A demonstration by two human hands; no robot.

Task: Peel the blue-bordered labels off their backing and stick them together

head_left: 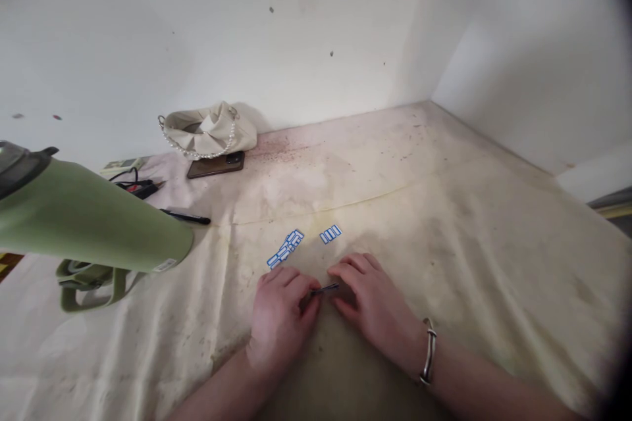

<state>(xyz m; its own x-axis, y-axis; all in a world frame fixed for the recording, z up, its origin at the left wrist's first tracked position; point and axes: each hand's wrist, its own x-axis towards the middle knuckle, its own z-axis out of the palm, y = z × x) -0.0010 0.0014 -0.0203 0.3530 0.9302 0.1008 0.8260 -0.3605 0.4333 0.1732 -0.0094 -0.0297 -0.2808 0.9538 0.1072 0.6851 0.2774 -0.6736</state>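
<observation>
Seemingly partway: thin dark piece [326, 289] in hand, blue-edged cluster [285, 248] and blue-edged row [330, 233] laid out

Impossible to tell how much remains. At lower centre of the frame, pinched at the left end by thumb and fingers of the left hand [282, 302]; near the free end, parted fingertips of the right hand [369, 296], contact unclear. Farther off, toward frame centre, on cloth [444, 243]: cluster, then row.

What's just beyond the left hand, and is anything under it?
Beyond the left hand lies a cluster of small blue-edged pieces. The hand hides whatever is directly beneath it, so whether anything lies there cannot be seen.
</observation>
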